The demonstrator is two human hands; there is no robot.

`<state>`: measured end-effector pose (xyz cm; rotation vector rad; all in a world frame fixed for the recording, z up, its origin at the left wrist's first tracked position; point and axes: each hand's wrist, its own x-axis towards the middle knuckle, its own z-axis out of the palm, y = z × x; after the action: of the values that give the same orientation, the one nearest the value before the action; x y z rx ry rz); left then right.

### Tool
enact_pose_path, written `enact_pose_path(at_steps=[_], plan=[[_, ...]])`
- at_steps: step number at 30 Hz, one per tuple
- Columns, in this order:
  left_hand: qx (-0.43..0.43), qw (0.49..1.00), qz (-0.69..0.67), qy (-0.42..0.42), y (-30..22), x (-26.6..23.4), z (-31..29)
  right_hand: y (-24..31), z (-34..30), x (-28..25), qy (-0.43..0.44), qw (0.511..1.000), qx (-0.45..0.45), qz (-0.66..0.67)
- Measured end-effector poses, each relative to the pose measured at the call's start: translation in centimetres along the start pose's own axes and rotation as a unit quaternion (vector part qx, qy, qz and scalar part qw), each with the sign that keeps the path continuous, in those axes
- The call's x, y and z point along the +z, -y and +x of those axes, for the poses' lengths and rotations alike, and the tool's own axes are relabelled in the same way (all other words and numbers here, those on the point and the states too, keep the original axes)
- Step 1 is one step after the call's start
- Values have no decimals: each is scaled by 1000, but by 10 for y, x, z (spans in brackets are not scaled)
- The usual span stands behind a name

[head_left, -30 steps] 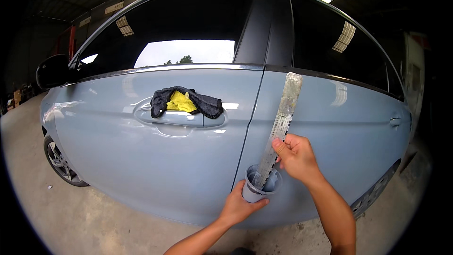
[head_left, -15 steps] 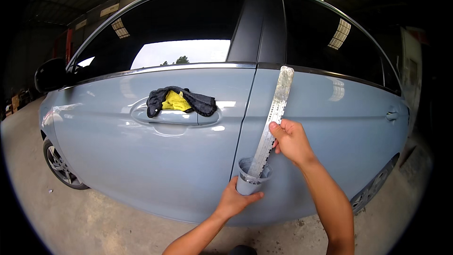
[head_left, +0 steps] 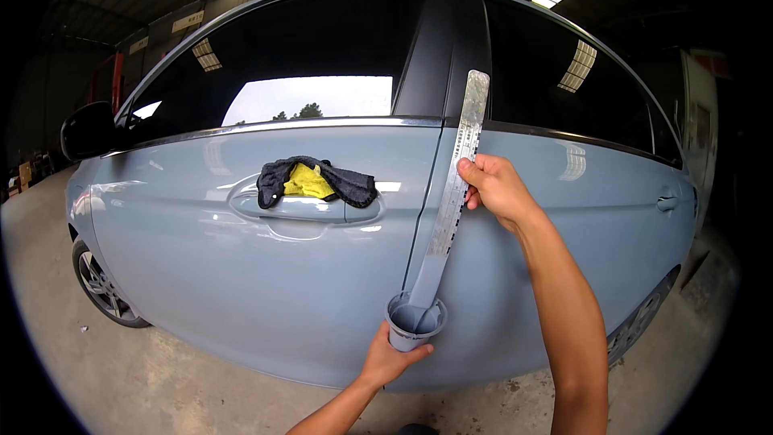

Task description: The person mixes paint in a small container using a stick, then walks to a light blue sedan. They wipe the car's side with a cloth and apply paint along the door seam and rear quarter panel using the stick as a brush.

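Observation:
My left hand [head_left: 392,359] is closed around the lower part of a small plastic cup [head_left: 415,338], which has grey-blue paint inside and smears along its rim. My right hand [head_left: 497,185] pinches a long metal ruler [head_left: 468,141] near its middle, thumb on the front face. The ruler stands tilted, with its lower end in the mouth of the cup; that end is coated in grey-blue paint. Its top reaches up in front of the dark door pillar. Behind both hands is the light blue-grey car door [head_left: 322,290].
A dark grey and yellow cloth [head_left: 314,182] hangs over the front door handle [head_left: 294,208]. The side mirror [head_left: 87,130] juts out at the far left. A rear door handle [head_left: 667,203] sits at the right. Below the car lies a concrete floor [head_left: 177,370].
My right hand has raised the ruler, so more of its paint-coated lower end shows above the cup. The cup in my left hand has shifted slightly left and down.

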<state>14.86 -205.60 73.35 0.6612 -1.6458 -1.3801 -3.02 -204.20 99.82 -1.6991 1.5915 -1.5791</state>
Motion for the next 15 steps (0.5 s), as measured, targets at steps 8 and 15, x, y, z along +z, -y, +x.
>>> enact_pose_path(at_steps=[8, 15], plan=[[-9, 997, -1, 70, 19, 11, 4, -8, -1, -8, -12, 1000, 17, -16], [-9, 999, -29, 36, 38, 8, -2, -14, -3, 0, -24, 998, 42, -43]])
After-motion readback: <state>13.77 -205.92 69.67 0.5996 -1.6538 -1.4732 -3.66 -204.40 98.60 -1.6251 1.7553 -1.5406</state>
